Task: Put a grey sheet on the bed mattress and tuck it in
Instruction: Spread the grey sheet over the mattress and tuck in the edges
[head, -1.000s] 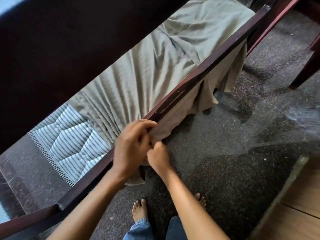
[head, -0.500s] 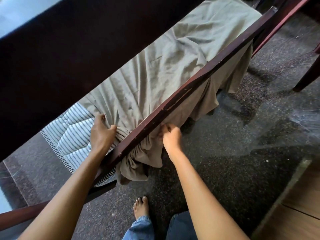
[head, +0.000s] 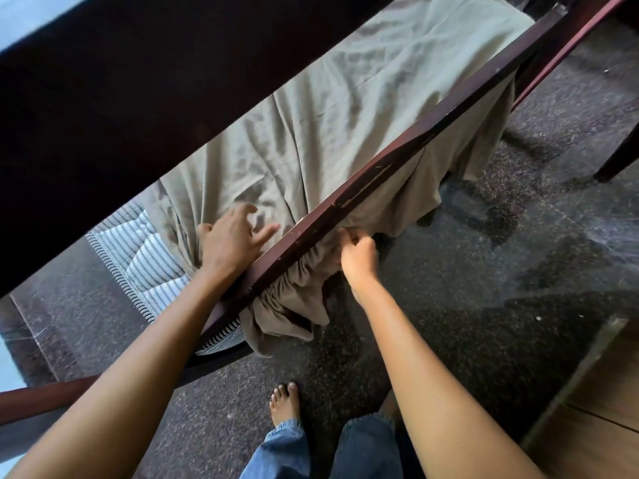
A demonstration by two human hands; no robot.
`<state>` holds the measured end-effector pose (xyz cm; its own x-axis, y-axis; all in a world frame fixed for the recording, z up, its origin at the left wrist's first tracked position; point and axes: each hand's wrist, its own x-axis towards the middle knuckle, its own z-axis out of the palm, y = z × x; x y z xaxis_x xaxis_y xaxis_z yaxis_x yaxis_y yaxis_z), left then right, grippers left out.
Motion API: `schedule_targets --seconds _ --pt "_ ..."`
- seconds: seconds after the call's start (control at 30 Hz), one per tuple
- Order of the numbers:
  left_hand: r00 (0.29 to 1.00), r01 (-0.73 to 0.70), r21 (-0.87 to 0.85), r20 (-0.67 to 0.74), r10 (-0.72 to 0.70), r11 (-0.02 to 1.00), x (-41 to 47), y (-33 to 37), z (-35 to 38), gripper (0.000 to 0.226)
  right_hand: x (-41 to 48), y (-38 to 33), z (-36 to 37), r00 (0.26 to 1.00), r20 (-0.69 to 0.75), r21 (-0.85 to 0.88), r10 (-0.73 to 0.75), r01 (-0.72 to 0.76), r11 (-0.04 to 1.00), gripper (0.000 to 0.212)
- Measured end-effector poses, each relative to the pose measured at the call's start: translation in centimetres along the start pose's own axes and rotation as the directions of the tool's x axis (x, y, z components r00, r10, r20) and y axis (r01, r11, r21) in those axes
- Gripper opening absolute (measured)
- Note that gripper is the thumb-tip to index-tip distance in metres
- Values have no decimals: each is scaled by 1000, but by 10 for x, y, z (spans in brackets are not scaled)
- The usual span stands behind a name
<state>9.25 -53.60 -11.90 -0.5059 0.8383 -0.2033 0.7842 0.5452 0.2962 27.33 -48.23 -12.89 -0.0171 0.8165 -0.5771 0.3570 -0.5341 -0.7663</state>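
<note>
A grey-olive sheet (head: 332, 126) covers most of the striped mattress (head: 138, 250), whose near-left corner still shows bare. The sheet's edge hangs bunched over the dark wooden bed rail (head: 380, 181) toward the floor. My left hand (head: 231, 240) lies on the sheet on top of the mattress, inside the rail, with fingers spread flat. My right hand (head: 356, 254) is outside the rail and grips a fold of the hanging sheet just below it.
A dark wooden board (head: 121, 115) crosses the upper left above the bed. Dark speckled floor (head: 484, 271) stretches to the right, with a furniture leg (head: 619, 157) at the far right. My bare foot (head: 285, 402) stands close to the bed; a wooden panel (head: 594, 409) sits lower right.
My left hand has let go of the bunched sheet edge and moved right along the mattress, now flat on the sheet. My right hand keeps its grip below the rail.
</note>
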Motion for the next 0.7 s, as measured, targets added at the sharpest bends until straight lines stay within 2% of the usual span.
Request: schedule_targets --seconds 0.1,0.17,0.27,0.37,0.43,0.47,0.57,0.63,0.7 --pt "999 10 21 37 -11 1000 4 4 0 16 -2 -2 7 998 61 -46 -13 16 999 22" --pt "993 101 92 53 -106 991 -6 -8 -12 7 -8 1 9 992 123 -103 -21 34 994 17" --pt "967 220 183 91 -240 958 -28 -27 -21 8 -11 3 1 986 163 -145 -20 44 989 24" --pt "989 139 187 13 -144 972 -30 -25 -13 30 -3 0 -11 983 184 -73 12 2 997 17" --pt "994 95 110 -69 -88 989 -17 -11 -9 36 5 -1 -13 988 153 -30 14 -10 1000 17" --pt "993 101 75 -66 -96 992 -10 -4 -7 37 7 -2 -13 990 141 -12 15 -13 1000 21" --pt "991 130 50 35 -132 990 3 4 1 26 9 -2 -2 987 155 -48 38 -31 998 26" --pt "983 183 45 13 -184 982 2 -5 1 15 9 2 2 966 247 -67 68 -53 996 26" --pt "967 255 75 -44 -252 964 -8 -20 -3 16 7 5 -4 932 342 -50 122 -111 993 23"
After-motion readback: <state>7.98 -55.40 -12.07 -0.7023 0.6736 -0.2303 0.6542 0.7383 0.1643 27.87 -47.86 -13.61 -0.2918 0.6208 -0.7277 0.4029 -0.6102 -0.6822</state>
